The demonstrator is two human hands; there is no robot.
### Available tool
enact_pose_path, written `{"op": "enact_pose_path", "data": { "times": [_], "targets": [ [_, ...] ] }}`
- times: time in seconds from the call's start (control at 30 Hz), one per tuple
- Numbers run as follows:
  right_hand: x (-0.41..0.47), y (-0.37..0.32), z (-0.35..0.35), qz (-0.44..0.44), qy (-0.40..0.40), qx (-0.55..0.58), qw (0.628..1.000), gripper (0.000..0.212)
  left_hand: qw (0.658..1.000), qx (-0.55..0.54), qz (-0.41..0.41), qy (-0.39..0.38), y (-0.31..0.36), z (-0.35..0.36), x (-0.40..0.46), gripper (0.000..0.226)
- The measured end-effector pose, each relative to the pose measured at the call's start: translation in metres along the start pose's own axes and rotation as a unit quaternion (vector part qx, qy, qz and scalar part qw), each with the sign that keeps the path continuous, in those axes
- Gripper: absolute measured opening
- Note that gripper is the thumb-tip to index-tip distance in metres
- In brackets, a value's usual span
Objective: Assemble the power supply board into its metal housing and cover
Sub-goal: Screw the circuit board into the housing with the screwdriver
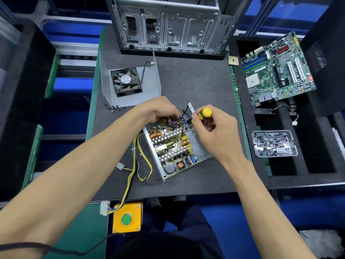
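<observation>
The power supply board, with copper coils and heat sinks, lies inside its open metal housing on the dark mat. My right hand grips a yellow-and-black screwdriver, its tip down at the board's far corner. My left hand holds the bundle of blue and dark wires at the housing's far end, fingers curled around them. The metal cover lies apart at the back left with a black fan on it. Yellow and black cables trail off the housing's left side.
Loose screws lie near the cover. An empty computer case stands at the back. A motherboard and a clear tray of screws sit on the right. A yellow box with a green button is at the table's front edge.
</observation>
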State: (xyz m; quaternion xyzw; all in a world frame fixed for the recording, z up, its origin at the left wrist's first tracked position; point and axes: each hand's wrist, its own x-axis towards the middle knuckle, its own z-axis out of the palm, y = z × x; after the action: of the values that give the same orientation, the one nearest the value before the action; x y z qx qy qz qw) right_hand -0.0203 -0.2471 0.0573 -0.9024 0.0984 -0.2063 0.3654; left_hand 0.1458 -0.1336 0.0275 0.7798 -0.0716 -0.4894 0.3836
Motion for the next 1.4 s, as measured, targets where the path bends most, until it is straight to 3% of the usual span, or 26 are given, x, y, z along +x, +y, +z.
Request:
{"op": "enact_pose_path", "data": {
  "times": [1.4],
  "targets": [
    [-0.0014,0.0007,-0.0002,0.006,-0.007,0.019,1.000,0.016,1.000,0.007,0.000,0.007,-0.0002,0.0000,0.0020,0.004]
  ]
}}
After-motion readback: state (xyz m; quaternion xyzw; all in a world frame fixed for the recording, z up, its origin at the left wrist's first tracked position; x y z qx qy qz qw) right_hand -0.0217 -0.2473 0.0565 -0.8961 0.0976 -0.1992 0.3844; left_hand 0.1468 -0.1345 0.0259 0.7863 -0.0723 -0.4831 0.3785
